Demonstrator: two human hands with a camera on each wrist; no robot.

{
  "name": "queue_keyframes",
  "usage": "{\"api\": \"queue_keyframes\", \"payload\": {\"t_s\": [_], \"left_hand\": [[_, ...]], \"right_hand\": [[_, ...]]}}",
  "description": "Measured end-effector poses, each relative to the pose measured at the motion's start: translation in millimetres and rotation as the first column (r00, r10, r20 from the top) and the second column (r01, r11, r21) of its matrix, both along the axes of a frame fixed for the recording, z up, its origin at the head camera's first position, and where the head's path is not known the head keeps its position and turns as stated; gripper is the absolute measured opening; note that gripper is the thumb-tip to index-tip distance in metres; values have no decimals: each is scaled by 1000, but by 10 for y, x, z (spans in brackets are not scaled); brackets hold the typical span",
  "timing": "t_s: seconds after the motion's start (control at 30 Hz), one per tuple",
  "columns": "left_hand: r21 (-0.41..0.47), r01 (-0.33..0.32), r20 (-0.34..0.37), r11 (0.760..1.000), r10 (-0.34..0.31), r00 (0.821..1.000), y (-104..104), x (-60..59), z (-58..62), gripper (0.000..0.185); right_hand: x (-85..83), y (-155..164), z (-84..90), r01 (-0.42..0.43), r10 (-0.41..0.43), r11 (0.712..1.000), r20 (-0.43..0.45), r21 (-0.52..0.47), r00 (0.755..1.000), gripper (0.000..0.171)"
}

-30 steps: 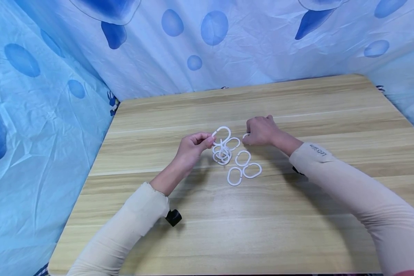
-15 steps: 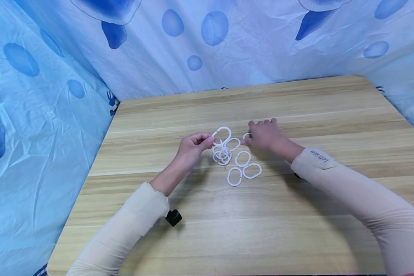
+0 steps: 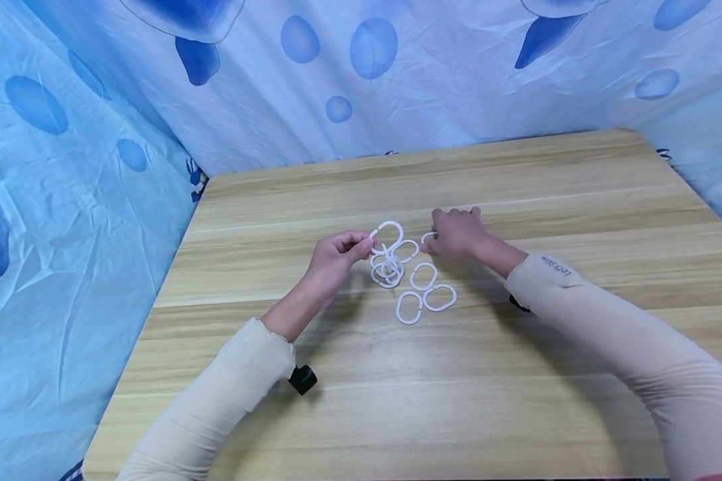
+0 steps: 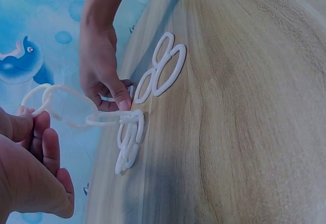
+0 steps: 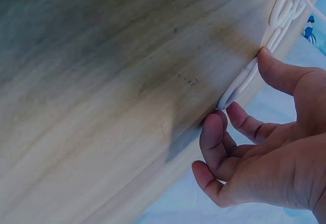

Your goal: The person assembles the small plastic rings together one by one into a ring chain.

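Several white plastic oval rings lie mid-table. My left hand (image 3: 361,246) pinches the top ring (image 3: 388,233) of a linked chain, holding it raised while the rest of the chain (image 3: 388,270) is bunched on the wood. The left wrist view shows that raised ring (image 4: 66,107) by my left hand (image 4: 30,127). My right hand (image 3: 454,230) sits just right of the chain with curled fingers. Its thumb (image 5: 275,68) and forefinger (image 5: 213,127) pinch a loose ring (image 5: 239,84) lying flat on the table.
Three loose rings (image 3: 424,275) (image 3: 440,297) (image 3: 408,307) lie just in front of the chain. The wooden table (image 3: 517,174) is walled at the back and left by a blue patterned curtain (image 3: 337,73). A black wrist mount (image 3: 303,379) hangs under my left sleeve.
My right hand has shifted slightly over the loose ring, its fingers settling on it. The left hand and the chain have stayed put.
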State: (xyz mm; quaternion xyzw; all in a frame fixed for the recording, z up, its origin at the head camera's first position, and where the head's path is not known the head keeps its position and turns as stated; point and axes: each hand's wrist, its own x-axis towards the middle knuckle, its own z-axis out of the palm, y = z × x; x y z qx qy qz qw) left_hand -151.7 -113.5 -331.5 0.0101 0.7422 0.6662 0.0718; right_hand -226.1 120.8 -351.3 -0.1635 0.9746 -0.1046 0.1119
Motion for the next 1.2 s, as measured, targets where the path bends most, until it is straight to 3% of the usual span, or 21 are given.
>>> {"api": "queue_keyframes", "payload": {"t_s": [0.13, 0.3, 0.77, 1.2], "left_hand": [[3, -1, 1, 1000, 1, 1000, 1, -3, -5, 21], [7, -2, 9, 1000, 2, 1000, 2, -4, -6, 22], [6, -1, 11, 1000, 1, 1000, 1, -9, -18, 22], [-7, 12, 0, 1000, -12, 1000, -2, -11, -10, 26]], "right_hand": [[-30, 6, 18, 24, -21, 999, 63, -37, 998, 51], [-38, -3, 3, 45, -42, 998, 69, -39, 997, 52], [29, -49, -35, 17, -20, 999, -59, -48, 998, 46], [106, -71, -75, -26, 20, 999, -195, -26, 981, 33]]}}
